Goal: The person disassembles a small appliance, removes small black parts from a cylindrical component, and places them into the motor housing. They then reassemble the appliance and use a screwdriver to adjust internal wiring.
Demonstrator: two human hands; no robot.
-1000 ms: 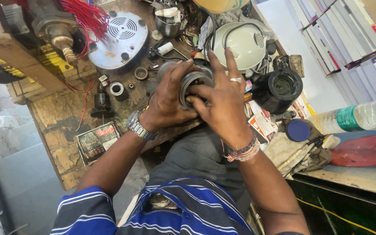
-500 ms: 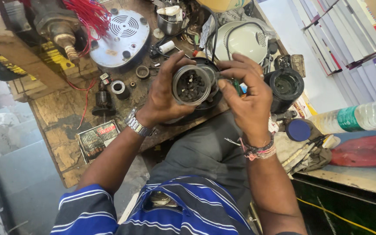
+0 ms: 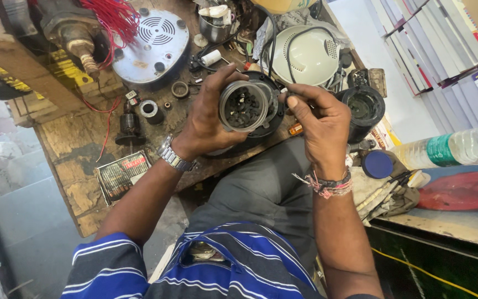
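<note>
Round grey metal motor housing (image 3: 244,106) now faces the camera open-end up (a second ago the right hand covered it). Left hand (image 3: 206,119) grasps its rim; right hand (image 3: 319,122) pinches its far edge, above the worn wooden surface (image 3: 78,138). Beyond: smooth cream plastic dome (image 3: 305,55).

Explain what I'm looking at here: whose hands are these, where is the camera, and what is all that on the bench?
There is no machine here: a person wears a camera on the head, so you look down at that person's own arms. The left hand holds a round grey metal housing with dark parts inside, open end up. The right hand touches its rim with the fingertips. Beneath lies a worn wooden workbench crowded with parts: a round white vented cover, a cream appliance shell, a black cup-shaped part, red wires and small metal rings. On the right lie a plastic water bottle and a blue lid.
</note>
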